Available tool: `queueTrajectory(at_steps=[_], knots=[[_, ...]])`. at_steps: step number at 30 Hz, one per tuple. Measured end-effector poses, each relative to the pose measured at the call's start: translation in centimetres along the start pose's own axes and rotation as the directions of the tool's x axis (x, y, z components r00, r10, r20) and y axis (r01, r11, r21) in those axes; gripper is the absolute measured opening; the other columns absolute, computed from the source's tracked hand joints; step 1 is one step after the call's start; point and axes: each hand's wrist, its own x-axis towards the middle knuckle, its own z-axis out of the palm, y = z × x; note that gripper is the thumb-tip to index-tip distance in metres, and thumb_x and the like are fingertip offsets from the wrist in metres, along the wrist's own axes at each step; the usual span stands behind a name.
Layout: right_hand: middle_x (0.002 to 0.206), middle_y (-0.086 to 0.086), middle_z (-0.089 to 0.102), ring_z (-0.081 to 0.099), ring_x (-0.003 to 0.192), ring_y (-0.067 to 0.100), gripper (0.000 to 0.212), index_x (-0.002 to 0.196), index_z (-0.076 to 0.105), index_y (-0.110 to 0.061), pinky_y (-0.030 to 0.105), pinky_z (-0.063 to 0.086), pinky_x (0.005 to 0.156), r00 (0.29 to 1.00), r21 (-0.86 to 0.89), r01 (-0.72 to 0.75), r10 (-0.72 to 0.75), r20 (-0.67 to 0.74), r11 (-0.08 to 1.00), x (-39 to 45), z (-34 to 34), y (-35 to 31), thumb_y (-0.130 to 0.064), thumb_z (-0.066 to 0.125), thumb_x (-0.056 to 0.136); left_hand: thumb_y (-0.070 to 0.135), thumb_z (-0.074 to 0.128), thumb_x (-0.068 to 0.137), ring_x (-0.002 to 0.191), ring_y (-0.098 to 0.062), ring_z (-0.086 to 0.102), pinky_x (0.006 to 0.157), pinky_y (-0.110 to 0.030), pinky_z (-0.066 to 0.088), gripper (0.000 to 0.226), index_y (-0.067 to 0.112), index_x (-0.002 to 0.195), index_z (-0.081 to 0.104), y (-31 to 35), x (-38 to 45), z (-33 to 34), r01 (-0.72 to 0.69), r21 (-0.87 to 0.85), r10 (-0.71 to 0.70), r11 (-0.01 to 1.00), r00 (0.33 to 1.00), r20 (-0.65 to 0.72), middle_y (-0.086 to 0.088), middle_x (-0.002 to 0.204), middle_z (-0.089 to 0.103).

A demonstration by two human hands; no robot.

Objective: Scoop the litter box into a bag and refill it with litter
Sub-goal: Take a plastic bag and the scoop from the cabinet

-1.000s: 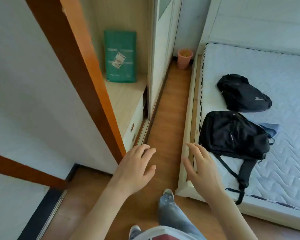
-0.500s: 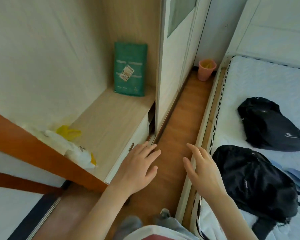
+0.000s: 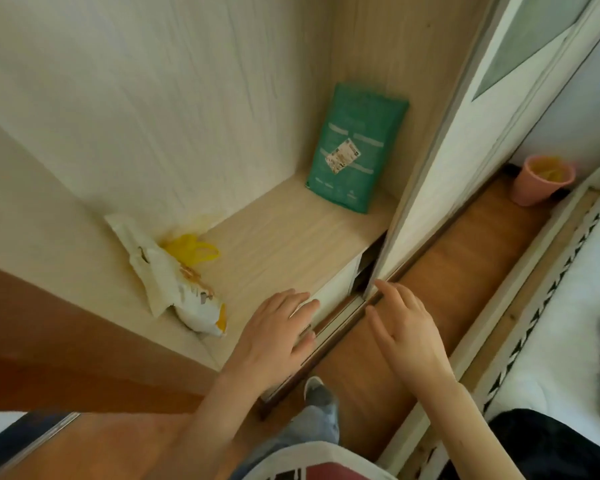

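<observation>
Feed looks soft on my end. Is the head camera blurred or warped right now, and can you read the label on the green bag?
Head view: daylight, even, no harsh glare. Slight motion blur overall, so the label on the green bag is unreadable. Wide-angle warp bends the wardrobe door and the bed edge. Both the left hand and the right hand look soft-edged, fingers spread, holding nothing.
</observation>
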Motion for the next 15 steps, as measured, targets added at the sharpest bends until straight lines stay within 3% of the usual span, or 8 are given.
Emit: queueTrajectory(at_steps=[11,15], knots=[[0.138,-0.003,0.050,0.049,0.122,0.015,0.046,0.141,0.040,-0.026,0.031,0.042,0.099,0.958,0.012,0.270,-0.270,0.098,0.963,15.5,1.1,-2.3,-0.041,0.042,0.098,0.038,0.036,0.087,0.126,-0.021,0.045,0.106,-0.038,0.039,0.050,0.022,0.133,0.050,-5.5,8.4,-2.5,0.218,0.046,-0.210,0.975,0.968,-0.137,0.002,0.134,0.052],[0.137,-0.003,0.050,0.048,0.124,0.015,0.044,0.139,0.044,-0.023,0.028,0.039,0.100,0.910,0.078,0.380,-0.388,0.147,0.922,20.0,1.9,-3.2,-0.037,0.046,0.098,0.039,0.033,0.088,0.128,-0.019,0.042,0.105,-0.035,0.039,0.050,0.024,0.134,0.049,-6.3,9.1,-3.0,0.351,0.015,-0.342,0.936,0.921,-0.185,0.003,0.137,0.049]])
